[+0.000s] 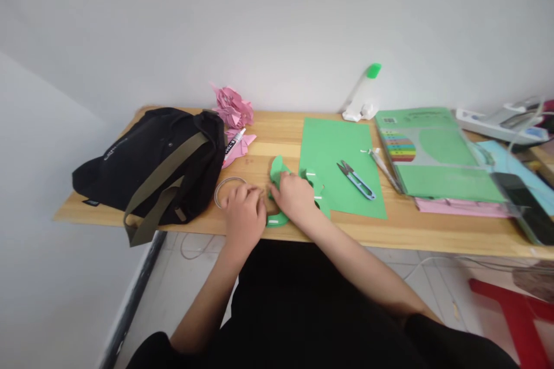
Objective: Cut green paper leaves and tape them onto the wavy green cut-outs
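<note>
My left hand (245,207) rests at the table's front edge with its fingers curled, over part of a thin pale ring (229,180) that looks like a roll of tape. Whatever its fingertips hold is hidden. Just to the right, my right hand (295,193) lies closed over a curved green paper cut-out (277,220), with fingers pressed on it. White strips stick to this paper, and one end curls up beyond the hand. Blue-handled thread snips (357,180) lie on a flat green paper sheet (337,147) to the right.
A black bag (160,155) stands left, beside crumpled pink paper (234,106) and a glue tube (235,144). A white glue gun-like object (360,109) leans at the wall. Rightward lie a green paper pack (445,167), a phone (523,207) and a power strip (497,122).
</note>
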